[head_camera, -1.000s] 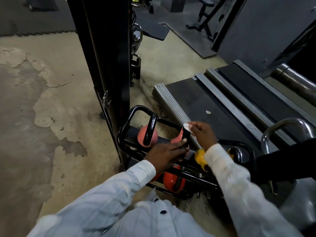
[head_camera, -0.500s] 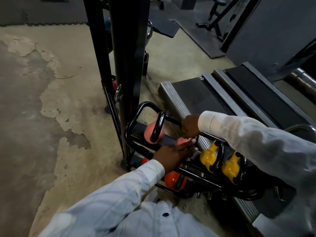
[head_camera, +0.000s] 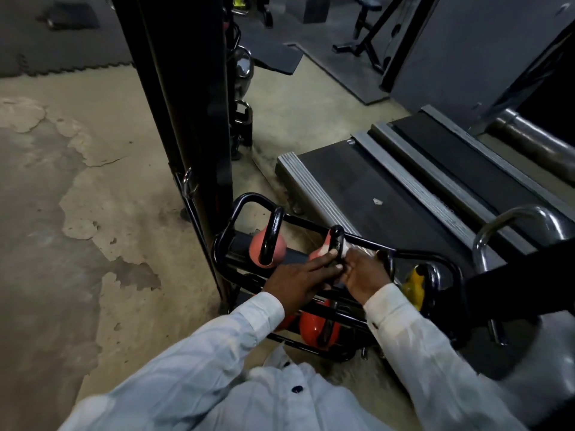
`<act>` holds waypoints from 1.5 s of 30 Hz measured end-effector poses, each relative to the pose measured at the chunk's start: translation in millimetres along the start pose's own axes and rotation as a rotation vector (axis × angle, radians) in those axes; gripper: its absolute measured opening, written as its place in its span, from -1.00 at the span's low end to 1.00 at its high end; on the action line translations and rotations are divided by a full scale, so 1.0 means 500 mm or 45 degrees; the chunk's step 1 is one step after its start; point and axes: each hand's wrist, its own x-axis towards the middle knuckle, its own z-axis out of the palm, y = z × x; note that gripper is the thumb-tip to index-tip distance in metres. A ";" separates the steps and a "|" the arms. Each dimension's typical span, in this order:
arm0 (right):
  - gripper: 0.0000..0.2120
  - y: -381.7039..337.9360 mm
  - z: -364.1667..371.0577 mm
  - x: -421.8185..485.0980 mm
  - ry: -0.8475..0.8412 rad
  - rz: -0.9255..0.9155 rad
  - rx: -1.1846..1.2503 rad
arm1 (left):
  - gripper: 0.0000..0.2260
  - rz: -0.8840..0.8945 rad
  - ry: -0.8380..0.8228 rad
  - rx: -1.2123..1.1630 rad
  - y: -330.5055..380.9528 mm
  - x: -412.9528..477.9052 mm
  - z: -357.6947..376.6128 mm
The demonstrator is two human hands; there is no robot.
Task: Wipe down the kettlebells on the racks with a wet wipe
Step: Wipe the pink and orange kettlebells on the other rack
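A low black rack (head_camera: 236, 209) holds two pink kettlebells on its top tier. The left pink kettlebell (head_camera: 267, 248) stands free. My left hand (head_camera: 298, 276) grips the black handle of the second pink kettlebell (head_camera: 337, 241). My right hand (head_camera: 362, 273) presses a white wet wipe (head_camera: 344, 249) against that same handle from the right. A yellow kettlebell (head_camera: 415, 286) sits further right on the rack. On the lower tier stands a red kettlebell (head_camera: 311, 325), partly hidden by the bars and my arms.
A tall black upright frame (head_camera: 180, 98) stands just left of the rack. A treadmill deck (head_camera: 357, 185) lies close behind and right, with a chrome handrail (head_camera: 513, 219). Worn concrete floor (head_camera: 77, 197) spreads to the left. Gym benches stand far back.
My right hand came back from the rack's far rail to the second pink kettlebell's handle, wipe showing again. My left hand stayed on that handle. The view swung slightly left.
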 end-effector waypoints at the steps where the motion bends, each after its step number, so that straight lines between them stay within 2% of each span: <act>1: -0.74 0.002 0.002 -0.004 -0.031 0.016 0.065 | -0.49 0.012 0.003 -0.004 -0.001 0.000 0.001; 4: -0.66 -0.020 0.030 0.009 0.004 0.099 0.034 | -0.41 0.014 0.000 0.015 -0.002 0.003 0.003; 7: -0.64 -0.030 0.049 0.011 0.057 0.176 0.045 | -0.44 0.024 0.010 0.016 -0.006 0.004 0.002; 9: -0.74 -0.020 0.047 -0.019 0.096 0.098 -0.011 | -0.44 0.056 0.000 0.049 -0.009 0.003 -0.002; 12: -0.88 0.014 0.018 -0.065 0.139 -0.177 -0.170 | -0.48 0.074 -0.051 0.106 -0.011 -0.002 -0.001; 15: -0.94 -0.004 0.009 -0.039 0.227 -0.475 -0.533 | -0.44 0.097 -0.019 0.152 -0.010 0.000 -0.003; 17: -0.93 -0.037 0.025 -0.011 0.243 -0.568 -0.733 | -0.42 0.139 0.019 0.182 -0.008 -0.001 -0.006; 19: -0.95 -0.075 0.047 0.016 0.187 -0.687 -1.120 | -0.45 0.158 0.041 0.157 -0.006 0.000 -0.010; 21: -0.93 -0.103 0.064 0.031 0.092 -0.734 -1.537 | -0.50 0.157 0.035 0.124 -0.003 0.001 -0.013; 23: -0.91 -0.112 0.069 0.020 0.067 -0.703 -1.721 | -0.62 0.172 0.029 0.095 -0.003 0.001 -0.020; 25: -0.85 -0.097 0.046 -0.001 0.034 -0.682 -1.574 | -0.72 0.146 0.082 0.021 -0.006 0.004 -0.032; 28: -0.81 -0.046 0.012 -0.041 0.079 -0.592 -0.953 | -0.72 -0.001 0.194 -0.099 -0.020 0.030 -0.045; 30: -0.86 -0.022 0.014 -0.044 0.174 -0.484 -0.555 | -0.69 -0.157 0.162 -0.199 -0.029 0.074 -0.059; 32: -0.92 -0.005 0.030 -0.051 0.202 -0.319 -0.238 | -0.70 -0.314 0.034 -0.376 -0.041 0.130 -0.068; 35: -0.97 0.030 0.031 -0.075 0.266 -0.224 -0.185 | -0.69 -0.430 -0.309 -0.590 -0.067 0.217 -0.081; 38: -0.92 0.048 0.023 -0.088 0.337 -0.298 -0.300 | -0.73 -0.346 -0.639 -0.498 -0.076 0.261 -0.080; 40: -0.89 0.036 0.042 -0.077 0.433 -0.292 -0.286 | -0.77 -0.330 -0.686 -0.583 -0.081 0.272 -0.072; 43: -0.85 0.013 0.086 -0.054 0.543 -0.319 -0.022 | -0.78 -0.317 -0.654 -0.615 -0.086 0.281 -0.080; 45: -0.84 0.024 0.100 -0.050 0.630 -0.349 -0.091 | -0.79 -0.276 -0.672 -0.561 -0.093 0.282 -0.079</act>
